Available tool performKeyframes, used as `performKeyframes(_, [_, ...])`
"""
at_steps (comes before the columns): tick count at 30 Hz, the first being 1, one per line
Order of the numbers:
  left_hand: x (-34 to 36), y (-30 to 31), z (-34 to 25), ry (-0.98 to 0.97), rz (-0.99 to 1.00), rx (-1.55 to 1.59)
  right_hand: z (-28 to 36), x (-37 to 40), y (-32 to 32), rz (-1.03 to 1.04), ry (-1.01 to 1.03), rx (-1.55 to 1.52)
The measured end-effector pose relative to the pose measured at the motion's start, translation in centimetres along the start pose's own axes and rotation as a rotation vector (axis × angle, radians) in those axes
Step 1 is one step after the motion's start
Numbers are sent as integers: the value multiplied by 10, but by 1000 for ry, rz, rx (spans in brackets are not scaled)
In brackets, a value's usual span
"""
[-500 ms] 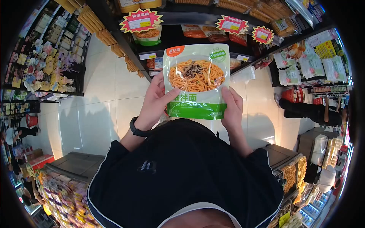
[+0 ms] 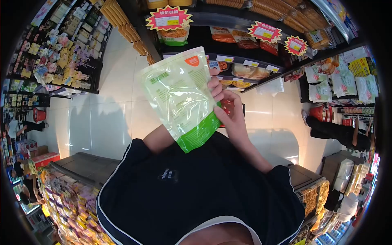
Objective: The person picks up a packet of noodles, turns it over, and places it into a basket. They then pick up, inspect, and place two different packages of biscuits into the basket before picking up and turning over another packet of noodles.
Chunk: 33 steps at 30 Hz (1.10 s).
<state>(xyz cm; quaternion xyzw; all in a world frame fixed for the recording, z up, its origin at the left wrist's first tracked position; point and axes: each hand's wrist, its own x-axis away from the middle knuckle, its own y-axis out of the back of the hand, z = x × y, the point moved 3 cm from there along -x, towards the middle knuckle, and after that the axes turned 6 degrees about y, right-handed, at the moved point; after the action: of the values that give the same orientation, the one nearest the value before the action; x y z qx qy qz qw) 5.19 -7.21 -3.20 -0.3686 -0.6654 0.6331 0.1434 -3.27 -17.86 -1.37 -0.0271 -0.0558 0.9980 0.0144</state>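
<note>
A green and pale foil food pouch (image 2: pixel 175 94) is held up in front of my chest, tilted, with its printed back side facing me. My left hand (image 2: pixel 215 86) reaches behind the pouch, and its fingers curl round the right edge; the palm is hidden. At the lower right edge is my right hand (image 2: pixel 233 116), its thumb against the pouch and its fingers bent close beside the left fingertips.
Ahead stands a shelf (image 2: pixel 228 53) with food packs and red promotion tags. A red basket (image 2: pixel 227 108) shows behind my hands. Product racks (image 2: pixel 69 53) are at left, snack bins (image 2: pixel 69 204) lower left. A person in dark clothes (image 2: pixel 339 132) is at right.
The pouch has turned from its noodle-picture front to its back and tilted. My left hand has gone behind it to the right edge; my right hand has moved slightly left.
</note>
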Motion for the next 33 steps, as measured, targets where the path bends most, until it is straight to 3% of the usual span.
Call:
performKeyframes(2, [-2,9,4,12,-76,35,-4,3,3,17,-444,-455])
performKeyframes(3, [0,4,2,-24,-72,-135,-6,4,3,83,-532,-595])
performKeyframes(5, [9,9,-1,21,-111,-144,-3,4,5,105,-539,-637])
performKeyframes(9, [36,30,-16,118,-187,-161,-3,3,22,10,-374,-641])
performKeyframes(11, [36,28,-34,60,-14,-169,1,-2,26,-116,-226,-598])
performKeyframes(14, [29,-30,-29,1,-388,-284,6,-7,39,-198,-149,-554])
performKeyframes(15, [30,-31,-27,-56,-434,-377,9,-7,39,-210,-129,-524])
performKeyframes(18, [27,-29,-29,-25,-503,-1075,10,-6,38,-210,-68,-423])
performKeyframes(23, [17,-48,-41,51,-559,-744,16,-3,52,-211,-30,-383])
performKeyframes(29, [17,-56,-46,188,-617,-601,44,-3,44,28,36,-307])
performKeyframes(33, [12,-55,-46,229,-647,-552,46,-9,40,-56,-83,-313])
